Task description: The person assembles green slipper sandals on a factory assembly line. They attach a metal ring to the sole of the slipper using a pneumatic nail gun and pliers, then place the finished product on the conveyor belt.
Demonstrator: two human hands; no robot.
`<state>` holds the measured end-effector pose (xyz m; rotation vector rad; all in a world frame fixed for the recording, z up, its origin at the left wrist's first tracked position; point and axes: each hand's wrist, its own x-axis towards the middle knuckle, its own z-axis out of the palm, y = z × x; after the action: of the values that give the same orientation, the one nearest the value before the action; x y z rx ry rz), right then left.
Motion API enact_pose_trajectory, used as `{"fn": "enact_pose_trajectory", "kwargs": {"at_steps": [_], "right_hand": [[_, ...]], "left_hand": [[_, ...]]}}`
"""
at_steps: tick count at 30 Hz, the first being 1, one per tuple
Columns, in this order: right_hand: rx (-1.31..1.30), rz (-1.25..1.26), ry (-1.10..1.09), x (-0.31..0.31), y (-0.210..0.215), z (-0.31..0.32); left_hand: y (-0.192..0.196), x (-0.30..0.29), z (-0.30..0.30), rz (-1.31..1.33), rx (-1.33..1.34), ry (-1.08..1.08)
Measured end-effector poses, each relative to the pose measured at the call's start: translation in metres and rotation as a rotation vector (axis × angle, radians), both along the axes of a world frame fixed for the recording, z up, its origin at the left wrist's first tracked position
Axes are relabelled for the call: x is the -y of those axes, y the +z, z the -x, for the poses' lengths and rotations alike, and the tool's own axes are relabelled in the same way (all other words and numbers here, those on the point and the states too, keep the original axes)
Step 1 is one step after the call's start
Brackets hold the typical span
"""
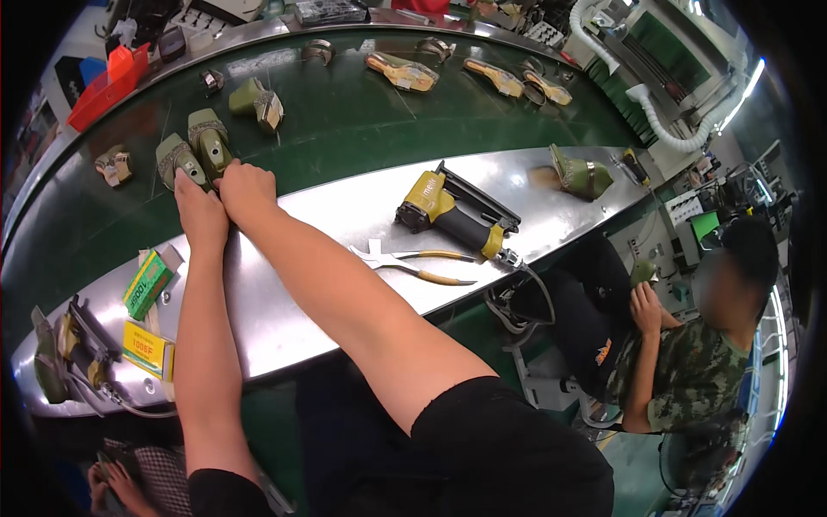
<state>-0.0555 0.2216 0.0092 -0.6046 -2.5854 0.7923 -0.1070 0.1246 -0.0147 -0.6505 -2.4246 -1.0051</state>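
Note:
Two green shoe lasts with glittery straps stand side by side on the green belt, toes toward me. My left hand is closed on the toe end of the left shoe last. The right shoe last has my right hand closed around its near end. Both hands nearly touch, and some of their fingers are hidden. On the metal ledge, to the right of my arms, lie a yellow and black air nail gun and pincers with yellow-brown handles.
More shoe lasts and loose straps lie along the belt. Green and yellow boxes and a second nail gun sit at left. A hose hangs over the ledge's edge. A co-worker sits at right.

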Motion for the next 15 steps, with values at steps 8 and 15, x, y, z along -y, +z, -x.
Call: {"fn": "enact_pose_trajectory", "kwargs": {"at_steps": [8,15], "right_hand": [[-0.117,-0.27,0.224,0.027,-0.01,-0.102],[-0.281,-0.065,0.251,0.073,-0.026,-0.313]], "left_hand": [[-0.031,0.007,0.028,-0.02,-0.18,0.115],[-0.017,0.005,0.016,0.063,-0.299,0.059]]}}
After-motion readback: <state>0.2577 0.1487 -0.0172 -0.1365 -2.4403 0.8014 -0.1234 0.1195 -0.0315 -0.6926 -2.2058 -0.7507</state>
